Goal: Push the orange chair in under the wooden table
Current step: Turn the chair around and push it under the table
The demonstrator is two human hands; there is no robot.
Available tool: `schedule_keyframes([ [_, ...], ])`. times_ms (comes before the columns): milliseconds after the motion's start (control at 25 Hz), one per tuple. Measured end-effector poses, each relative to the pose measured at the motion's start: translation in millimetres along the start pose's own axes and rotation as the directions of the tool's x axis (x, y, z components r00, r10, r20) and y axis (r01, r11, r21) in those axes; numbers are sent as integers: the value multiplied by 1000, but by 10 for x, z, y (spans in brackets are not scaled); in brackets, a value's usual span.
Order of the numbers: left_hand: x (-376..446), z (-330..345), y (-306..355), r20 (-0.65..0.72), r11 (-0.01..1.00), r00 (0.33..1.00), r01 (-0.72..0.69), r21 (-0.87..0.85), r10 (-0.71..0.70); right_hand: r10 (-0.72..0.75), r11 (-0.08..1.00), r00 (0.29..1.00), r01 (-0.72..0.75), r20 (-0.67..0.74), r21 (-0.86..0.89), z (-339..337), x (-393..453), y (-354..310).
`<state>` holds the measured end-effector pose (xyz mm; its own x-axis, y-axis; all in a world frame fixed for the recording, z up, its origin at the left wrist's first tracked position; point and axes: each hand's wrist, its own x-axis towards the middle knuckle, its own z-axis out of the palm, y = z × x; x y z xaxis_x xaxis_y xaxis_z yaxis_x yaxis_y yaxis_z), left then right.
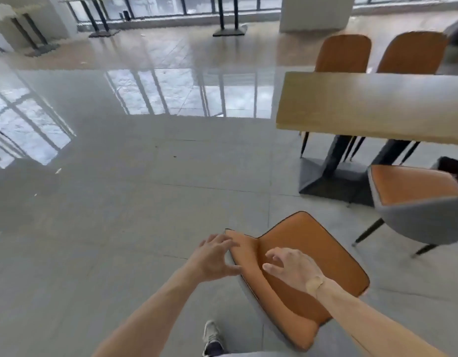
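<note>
An orange chair (313,256) with a grey shell stands on the floor just in front of me, well short of the wooden table (372,106) at the upper right. My left hand (215,256) hovers at the left end of the chair's backrest, fingers spread, holding nothing. My right hand (292,269) is over the inner face of the backrest, fingers curled and apart, not closed on it. The chair's legs are hidden beneath its seat.
A second orange and grey chair (413,199) stands at the table's near side on the right. Two more orange chairs (343,54) sit behind the table. The table's dark base (331,181) rests on the glossy grey tiles. My shoe (211,333) is at the bottom.
</note>
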<state>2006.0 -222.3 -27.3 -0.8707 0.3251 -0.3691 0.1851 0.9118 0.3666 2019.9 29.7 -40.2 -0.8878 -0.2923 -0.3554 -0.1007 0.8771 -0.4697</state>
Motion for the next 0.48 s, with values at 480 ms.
schedule_keyframes([
  [480, 998, 80, -110, 553, 745, 740, -602, 288, 383, 550, 823, 822, -502, -151, 265, 1036, -714, -555],
])
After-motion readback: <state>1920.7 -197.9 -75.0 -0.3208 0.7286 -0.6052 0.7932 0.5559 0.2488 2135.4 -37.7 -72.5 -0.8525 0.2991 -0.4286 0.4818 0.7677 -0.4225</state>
